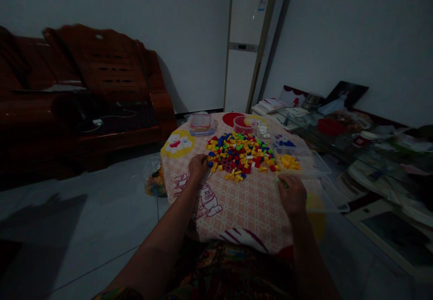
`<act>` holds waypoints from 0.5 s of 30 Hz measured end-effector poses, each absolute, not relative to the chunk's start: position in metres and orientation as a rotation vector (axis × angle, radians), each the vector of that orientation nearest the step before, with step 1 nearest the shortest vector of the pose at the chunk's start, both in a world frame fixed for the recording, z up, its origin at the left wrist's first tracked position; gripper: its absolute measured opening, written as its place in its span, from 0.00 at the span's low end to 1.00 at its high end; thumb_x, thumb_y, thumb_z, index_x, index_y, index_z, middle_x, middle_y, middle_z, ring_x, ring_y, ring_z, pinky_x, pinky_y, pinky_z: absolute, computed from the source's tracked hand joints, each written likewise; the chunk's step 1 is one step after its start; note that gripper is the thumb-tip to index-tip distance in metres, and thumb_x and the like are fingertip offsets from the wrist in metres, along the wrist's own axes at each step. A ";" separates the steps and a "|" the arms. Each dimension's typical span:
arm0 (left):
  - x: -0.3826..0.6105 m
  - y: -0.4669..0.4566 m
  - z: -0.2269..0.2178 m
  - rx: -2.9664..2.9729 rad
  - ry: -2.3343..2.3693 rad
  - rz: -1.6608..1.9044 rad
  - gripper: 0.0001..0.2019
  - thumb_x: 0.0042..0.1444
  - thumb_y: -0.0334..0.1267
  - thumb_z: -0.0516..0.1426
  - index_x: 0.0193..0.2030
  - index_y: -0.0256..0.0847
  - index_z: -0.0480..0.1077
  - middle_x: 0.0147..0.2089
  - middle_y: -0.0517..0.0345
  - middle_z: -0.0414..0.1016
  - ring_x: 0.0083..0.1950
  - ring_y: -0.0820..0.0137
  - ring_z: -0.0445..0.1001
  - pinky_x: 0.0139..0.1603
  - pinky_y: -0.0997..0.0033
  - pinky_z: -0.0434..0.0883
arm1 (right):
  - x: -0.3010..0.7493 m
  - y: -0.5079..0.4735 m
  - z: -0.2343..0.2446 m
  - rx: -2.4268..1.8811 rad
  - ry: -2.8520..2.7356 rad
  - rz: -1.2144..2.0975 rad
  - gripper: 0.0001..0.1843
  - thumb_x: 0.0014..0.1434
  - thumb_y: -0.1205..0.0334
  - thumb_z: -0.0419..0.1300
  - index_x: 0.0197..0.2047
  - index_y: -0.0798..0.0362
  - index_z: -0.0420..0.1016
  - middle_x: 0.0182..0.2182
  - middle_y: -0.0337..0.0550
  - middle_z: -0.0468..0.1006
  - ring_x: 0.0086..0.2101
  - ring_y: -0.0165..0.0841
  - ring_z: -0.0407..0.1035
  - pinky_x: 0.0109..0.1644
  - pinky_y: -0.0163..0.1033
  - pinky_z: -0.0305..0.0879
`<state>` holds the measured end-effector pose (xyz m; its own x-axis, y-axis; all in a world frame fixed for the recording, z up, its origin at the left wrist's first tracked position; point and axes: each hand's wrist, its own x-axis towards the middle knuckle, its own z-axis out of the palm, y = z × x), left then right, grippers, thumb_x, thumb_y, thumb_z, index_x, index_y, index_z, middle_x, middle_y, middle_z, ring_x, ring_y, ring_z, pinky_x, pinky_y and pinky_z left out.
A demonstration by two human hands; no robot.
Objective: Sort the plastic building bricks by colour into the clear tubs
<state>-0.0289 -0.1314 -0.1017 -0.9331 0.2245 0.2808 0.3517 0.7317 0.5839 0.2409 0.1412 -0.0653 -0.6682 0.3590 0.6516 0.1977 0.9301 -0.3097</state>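
Note:
A heap of small plastic bricks (241, 153) in yellow, red, blue and green lies on a round table under a patterned cloth (243, 205). My left hand (198, 166) rests curled at the heap's left edge, fingers closed against the bricks; what it holds is hidden. My right hand (292, 193) is closed at the table's right, with a bit of green brick (283, 183) showing at its fingers, beside a clear tray (323, 200). A further clear tray (316, 161) holds yellow bricks (290, 161); another behind it holds blue bricks (286, 143).
A red-rimmed lidded box (201, 123) and a red bowl (243, 124) stand at the table's far side. A dark wooden sofa (81, 97) is at left, a cluttered low glass table (358, 146) at right, a bag (154, 179) on the floor by the table.

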 end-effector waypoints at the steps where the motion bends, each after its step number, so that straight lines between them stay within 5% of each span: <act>1: -0.029 -0.131 -0.101 -0.459 -2.743 -0.983 0.18 0.59 0.34 0.53 0.51 0.42 0.81 0.54 0.50 0.82 0.56 0.60 0.76 0.57 0.65 0.68 | 0.249 0.151 -0.069 -0.438 -2.313 0.249 0.14 0.61 0.61 0.53 0.39 0.53 0.80 0.36 0.51 0.81 0.39 0.43 0.70 0.46 0.46 0.64; 8: -0.028 -0.131 -0.101 -0.442 -2.766 -0.957 0.18 0.60 0.33 0.53 0.52 0.41 0.80 0.54 0.49 0.81 0.56 0.61 0.76 0.57 0.66 0.68 | 0.265 0.159 -0.075 -0.605 -2.233 0.167 0.15 0.62 0.59 0.53 0.39 0.54 0.80 0.37 0.54 0.80 0.39 0.44 0.69 0.48 0.47 0.64; 15: -0.028 -0.132 -0.102 -0.474 -2.738 -0.989 0.18 0.60 0.34 0.53 0.51 0.41 0.80 0.54 0.48 0.81 0.55 0.60 0.76 0.56 0.64 0.68 | 0.175 0.075 -0.056 -0.228 -2.472 0.382 0.15 0.67 0.67 0.50 0.43 0.53 0.79 0.41 0.50 0.79 0.45 0.41 0.69 0.53 0.44 0.62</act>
